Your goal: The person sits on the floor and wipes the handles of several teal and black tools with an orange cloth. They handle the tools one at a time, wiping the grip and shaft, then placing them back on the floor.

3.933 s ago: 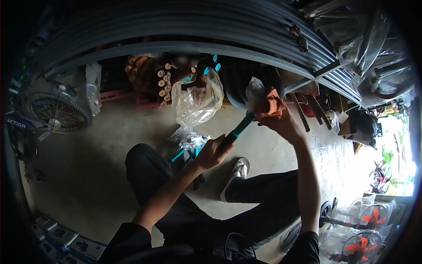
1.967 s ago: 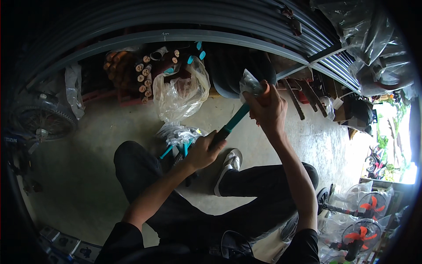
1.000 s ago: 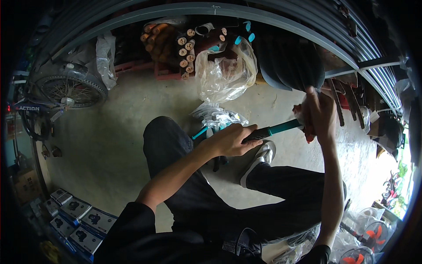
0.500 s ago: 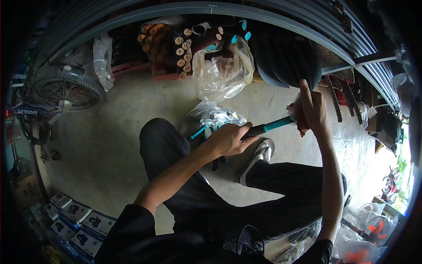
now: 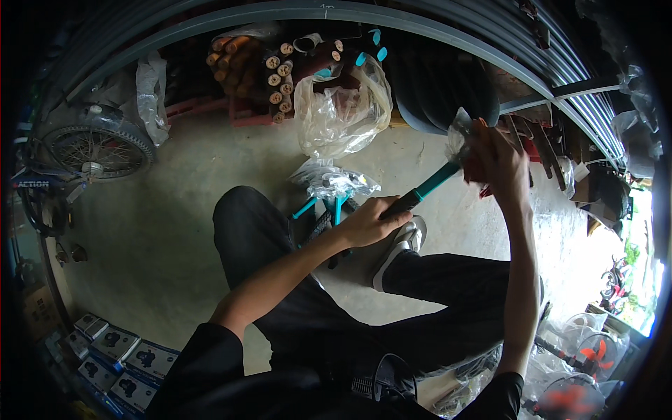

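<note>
My left hand (image 5: 371, 222) is closed round the black grip of a teal-handled tool (image 5: 437, 179), which slants up to the right above my foot. Clear plastic (image 5: 459, 134) covers the tool's far end, so its kind cannot be made out. At that end my right hand (image 5: 507, 168) is closed on a reddish cloth (image 5: 474, 169), pressed against the wrapped head. On the floor beyond my left hand lie several similar tools (image 5: 339, 207) with teal handles and black grips, their heads wrapped in clear plastic (image 5: 329, 178).
A large clear plastic bag (image 5: 343, 115) lies ahead, below stacked wooden handles (image 5: 278, 80). Dark shovel blades (image 5: 441, 91) stand under a metal rail (image 5: 413, 22). A bicycle wheel (image 5: 98, 150) is at left, boxes (image 5: 126, 360) at lower left, bagged fans (image 5: 581, 357) at lower right.
The tool tilts more steeply, its wrapped end raised. My right hand has turned over that end with the cloth, and the clear plastic there shows more. The whole view has shifted slightly.
</note>
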The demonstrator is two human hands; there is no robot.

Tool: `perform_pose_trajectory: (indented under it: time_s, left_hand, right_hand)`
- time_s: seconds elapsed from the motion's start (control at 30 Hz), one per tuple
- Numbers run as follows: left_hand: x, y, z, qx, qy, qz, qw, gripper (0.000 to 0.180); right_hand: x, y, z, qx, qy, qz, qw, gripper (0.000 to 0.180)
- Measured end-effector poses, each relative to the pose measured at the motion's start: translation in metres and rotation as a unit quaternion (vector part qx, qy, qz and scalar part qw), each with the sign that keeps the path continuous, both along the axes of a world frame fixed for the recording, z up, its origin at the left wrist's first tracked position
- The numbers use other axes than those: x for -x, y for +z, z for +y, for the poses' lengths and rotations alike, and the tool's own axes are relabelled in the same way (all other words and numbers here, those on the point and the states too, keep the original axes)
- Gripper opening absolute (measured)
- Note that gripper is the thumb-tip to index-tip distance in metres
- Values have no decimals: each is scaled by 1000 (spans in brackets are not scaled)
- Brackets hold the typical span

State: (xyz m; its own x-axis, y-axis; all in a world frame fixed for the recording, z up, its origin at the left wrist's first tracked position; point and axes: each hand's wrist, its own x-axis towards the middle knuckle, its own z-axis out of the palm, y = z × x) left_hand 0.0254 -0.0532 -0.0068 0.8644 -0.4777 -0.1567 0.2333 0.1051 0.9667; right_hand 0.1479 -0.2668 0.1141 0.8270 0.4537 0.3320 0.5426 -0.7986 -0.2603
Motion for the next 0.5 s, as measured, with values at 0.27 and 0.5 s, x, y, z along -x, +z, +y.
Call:
perform_pose_trajectory:
  time_s: [0.27, 0.5]
  left_hand:
    - [0, -12, -10, -61, 13, -33, 997, 33]
    - [1, -2, -5, -117, -22, -77, 990, 34]
  right_hand:
    - [4, 55, -1, -324, -261, 129, 900, 37]
    - [8, 9, 14, 63, -153, -9, 986, 30]
